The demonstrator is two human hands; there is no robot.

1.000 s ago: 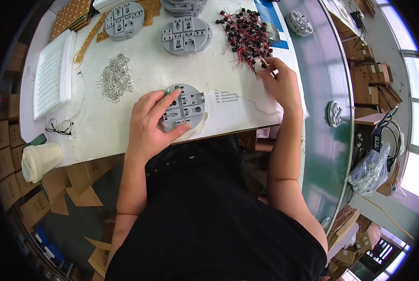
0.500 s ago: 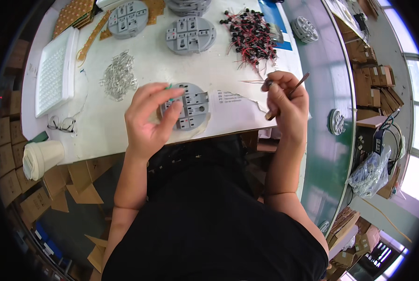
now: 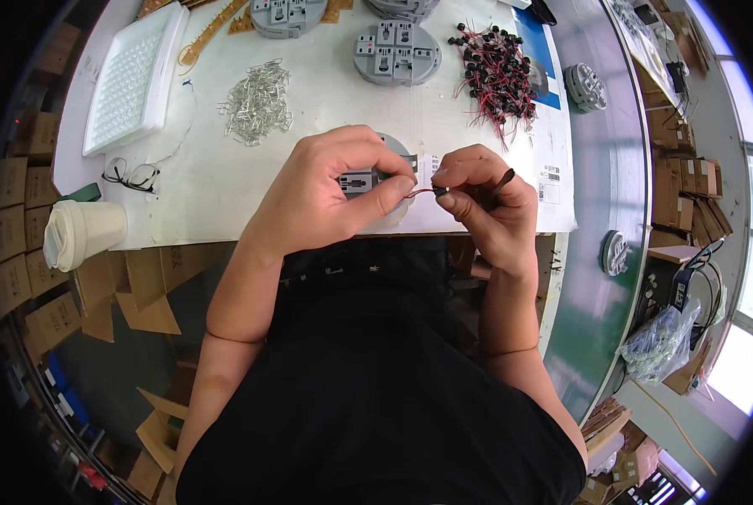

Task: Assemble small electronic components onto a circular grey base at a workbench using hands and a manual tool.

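Note:
My right hand (image 3: 496, 200) pinches a small black cylindrical component (image 3: 440, 191) between thumb and fingertips. A dark, thin stick-like tool (image 3: 507, 178) is tucked in the same hand. From the component a red wire (image 3: 420, 193) runs to my left hand (image 3: 330, 189), whose thumb and forefinger are pressed together at its end. Under my left hand lies a round grey plastic base (image 3: 358, 182) with slotted compartments, mostly hidden by the hand. A pile of similar black components with red and black wires (image 3: 496, 74) lies beyond my right hand.
Small clear and metallic pieces (image 3: 257, 101) are heaped at left, beside a white dimpled tray (image 3: 132, 84). Other grey round bases (image 3: 397, 52) stand at the back. Eyeglasses (image 3: 131, 175) and a beige cup (image 3: 84, 231) sit at the left edge. A green-tinted surface (image 3: 593, 252) runs along the right.
The two hands have come together over the base. My left hand's fingers have closed at the wire, and my right hand has brought the component leftward. The whole view has shifted.

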